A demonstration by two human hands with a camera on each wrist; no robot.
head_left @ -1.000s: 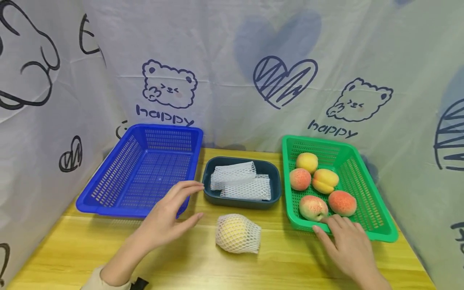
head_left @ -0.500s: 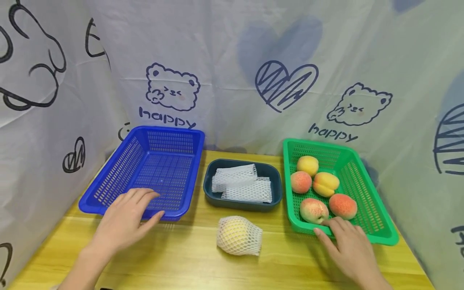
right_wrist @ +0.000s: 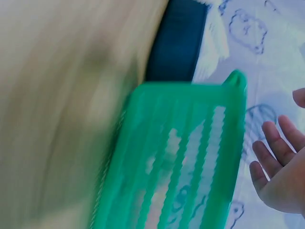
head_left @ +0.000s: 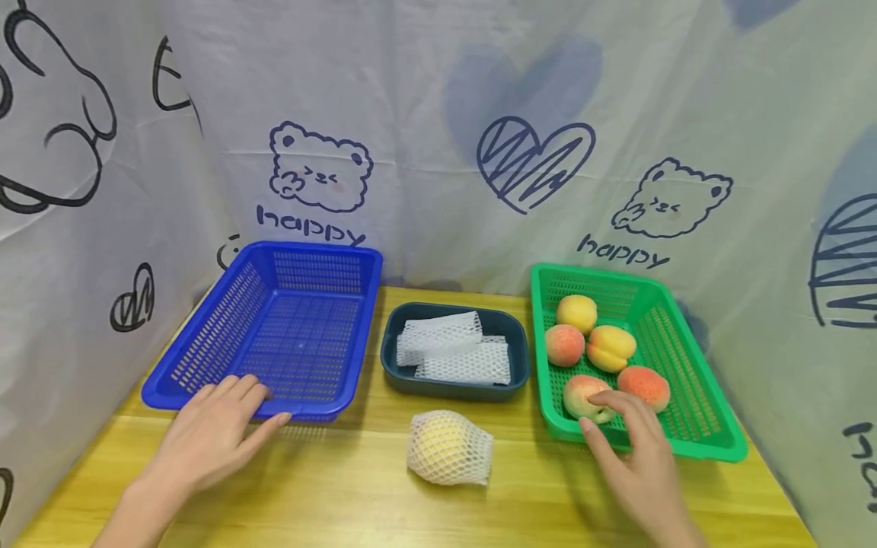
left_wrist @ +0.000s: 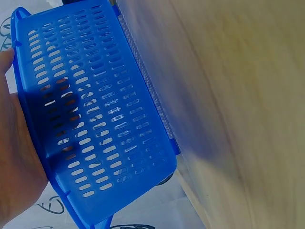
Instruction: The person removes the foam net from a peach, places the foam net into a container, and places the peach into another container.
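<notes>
My left hand (head_left: 208, 438) rests over the near rim of the blue basket (head_left: 152, 397), with its fingers inside and its thumb along the rim. In the left wrist view, dark finger shapes show through the slotted wall. My right hand (head_left: 640, 449) hovers at the near rim of the green basket (head_left: 706, 449), fingers loosely bent and thumb apart, holding nothing. Just beyond its fingertips lies a pale reddish peach (head_left: 582, 394). Several other peaches, including a red one (head_left: 644, 387) and a yellow one (head_left: 611, 348), sit in that basket. A yellow fruit in a white foam net (head_left: 448, 447) lies on the table between my hands.
A dark blue tray (head_left: 455, 391) with white foam net sleeves (head_left: 466, 359) stands between the baskets. The wooden table (head_left: 384, 502) ends at a printed cloth (head_left: 425, 228) behind and at both sides.
My left hand has moved left, from beside the dark tray to the blue basket's near rim. My right hand has lifted off the green basket's rim and shifted slightly left. The fruits stay put.
</notes>
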